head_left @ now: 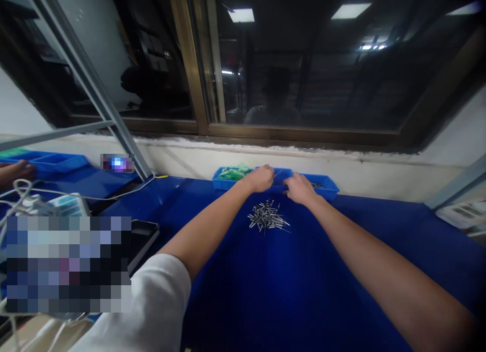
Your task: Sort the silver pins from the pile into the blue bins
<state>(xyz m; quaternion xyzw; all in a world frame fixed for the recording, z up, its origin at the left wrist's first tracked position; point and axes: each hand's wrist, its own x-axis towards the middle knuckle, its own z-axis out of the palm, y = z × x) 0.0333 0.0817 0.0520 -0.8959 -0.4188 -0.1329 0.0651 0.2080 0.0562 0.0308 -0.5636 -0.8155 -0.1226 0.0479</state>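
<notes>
1. Metal, thin and shiny: the pins (268,218) lie in a loose heap on the blue bench (341,271), just in front of both hands.
2. Each pin looks light, stiff and slippery (likely sharp at the tip), so I judge a fingertip pinch at mid-shaft the safest hold; a heap this tangled favours lifting one at a time.
3. The left hand (260,178) is curled closed, pinching what seems a single pin between its fingertips, above the blue tray (326,190).
4. The right hand (299,189) is loosely curled beside it, fingers bent downward; whether it grips anything I cannot tell.
5. The tray's left compartment holds green pieces (232,173).
</notes>
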